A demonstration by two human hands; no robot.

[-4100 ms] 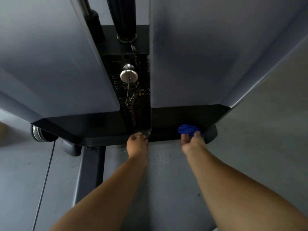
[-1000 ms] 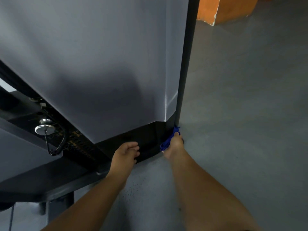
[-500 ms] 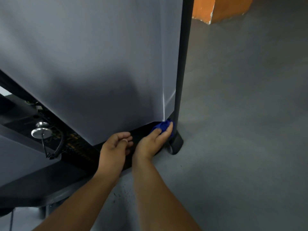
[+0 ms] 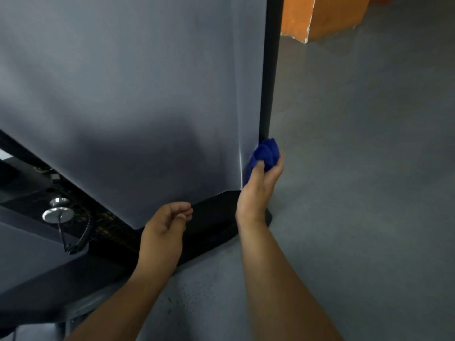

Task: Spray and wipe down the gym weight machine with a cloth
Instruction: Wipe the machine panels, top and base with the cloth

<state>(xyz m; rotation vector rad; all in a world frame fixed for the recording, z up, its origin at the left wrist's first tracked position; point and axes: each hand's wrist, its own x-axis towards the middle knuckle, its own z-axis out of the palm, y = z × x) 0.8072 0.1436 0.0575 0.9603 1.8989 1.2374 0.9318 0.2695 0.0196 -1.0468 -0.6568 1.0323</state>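
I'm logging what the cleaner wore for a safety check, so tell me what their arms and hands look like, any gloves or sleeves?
No gloves and no sleeves in view. The left hand and right hand are bare, and both forearms are bare right down to the bottom edge of the picture. No watch, ring, wristband or bandage shows on either wrist or on the fingers that can be seen.

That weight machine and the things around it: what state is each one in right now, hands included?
blue cloth: bunched, pressed against the black upright post.
right hand: grips the cloth.
left hand: loosely curled, holds nothing.
grey panel: upright, hands off it.
selector pin: seated in the weight stack.
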